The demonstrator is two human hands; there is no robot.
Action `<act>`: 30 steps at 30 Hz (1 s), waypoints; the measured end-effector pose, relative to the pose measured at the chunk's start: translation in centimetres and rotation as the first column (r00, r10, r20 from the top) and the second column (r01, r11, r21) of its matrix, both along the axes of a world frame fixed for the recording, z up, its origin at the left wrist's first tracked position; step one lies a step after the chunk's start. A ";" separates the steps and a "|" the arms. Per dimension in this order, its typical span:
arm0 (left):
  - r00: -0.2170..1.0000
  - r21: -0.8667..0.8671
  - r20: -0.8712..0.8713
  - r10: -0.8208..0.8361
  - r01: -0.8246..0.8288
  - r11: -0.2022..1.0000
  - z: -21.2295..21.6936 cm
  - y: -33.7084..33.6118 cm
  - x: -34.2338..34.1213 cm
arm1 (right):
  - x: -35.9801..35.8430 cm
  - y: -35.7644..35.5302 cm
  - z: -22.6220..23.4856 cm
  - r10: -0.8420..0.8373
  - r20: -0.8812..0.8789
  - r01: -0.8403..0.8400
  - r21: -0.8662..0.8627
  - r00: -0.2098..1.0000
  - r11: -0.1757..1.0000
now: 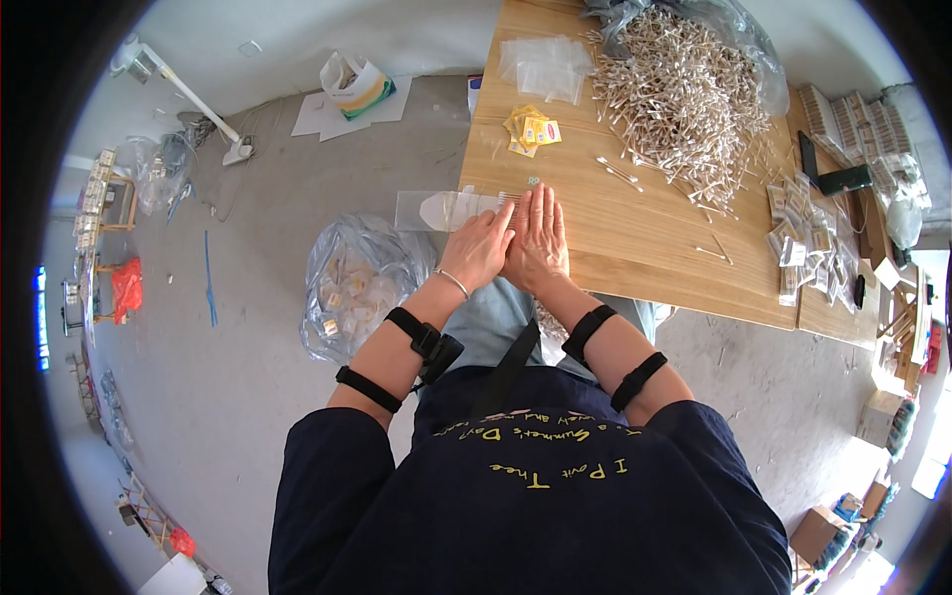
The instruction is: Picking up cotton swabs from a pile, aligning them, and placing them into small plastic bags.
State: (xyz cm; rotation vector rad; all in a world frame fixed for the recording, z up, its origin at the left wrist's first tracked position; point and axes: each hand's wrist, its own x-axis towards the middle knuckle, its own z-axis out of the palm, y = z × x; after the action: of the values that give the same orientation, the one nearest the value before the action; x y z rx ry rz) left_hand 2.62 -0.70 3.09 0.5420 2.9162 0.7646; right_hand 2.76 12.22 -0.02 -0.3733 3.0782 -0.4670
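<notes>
Both hands are at the near left edge of the wooden table (635,233). My right hand (538,238) lies flat, its fingers stretched out and close together. My left hand (480,245) rests against it, fingers extended over a clear plastic bag (410,210) that sticks out past the table's edge. A whitish rounded patch shows in the bag. A row of thin swab sticks (508,197) shows between the fingertips; the rest of it is hidden under the hands. Farther up lie yellow printed cards (533,130) and a stack of flat clear bags (545,65).
A big heap of cotton swabs (684,94) covers the far right, with loose swabs (620,174) near it. Filled packets (805,238) are piled at the right edge. On the floor to the left, a large clear sack (362,288) holds packets. A white bag (355,84) stands farther off.
</notes>
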 end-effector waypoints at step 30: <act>0.973 0.409 -0.047 0.226 -0.188 0.893 -1.4 -0.1 -2.4 | 0.4 0.8 -0.1 0.051 -0.091 -0.056 -0.063 0.995 0.996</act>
State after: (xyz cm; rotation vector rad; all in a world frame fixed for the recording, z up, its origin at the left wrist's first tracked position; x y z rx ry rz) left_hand 0.25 -0.85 1.67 0.2964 2.9396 1.4250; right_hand 3.13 12.99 -0.14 -0.4900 3.1351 -0.5664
